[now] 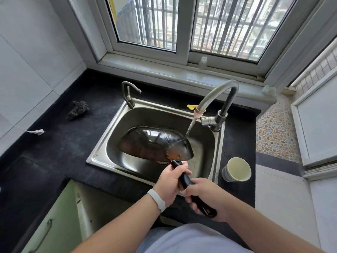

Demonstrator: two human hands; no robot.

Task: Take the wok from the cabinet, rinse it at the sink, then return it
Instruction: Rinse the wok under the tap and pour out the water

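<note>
Both hands grip one long black handle (189, 187). Left hand (172, 181), white band (156, 199) on its wrist, is wrapped around the upper part near the rivets, fingers curled closed over it. Right hand (209, 198) is closed around the lower end, thumb side up, the handle's tip poking out past the palm. Forearms reach forward from the bottom edge, converging over the counter's front edge.

Wok (155, 143) sits tilted inside the steel sink (104, 143), bowl turned toward the camera, dark and wet-looking. Water stream from the tall curved faucet (218, 92) strikes the wok's right rim and spreads there. Water collected in the wok: cannot tell.

Small second tap (129, 94) at the sink's back-left corner. Paper cup (237, 169) stands on the black counter (54, 152) just right of the sink, upright, nothing visible inside. Dark scrubber (78, 109) lies on the counter left of the sink, well apart.
</note>
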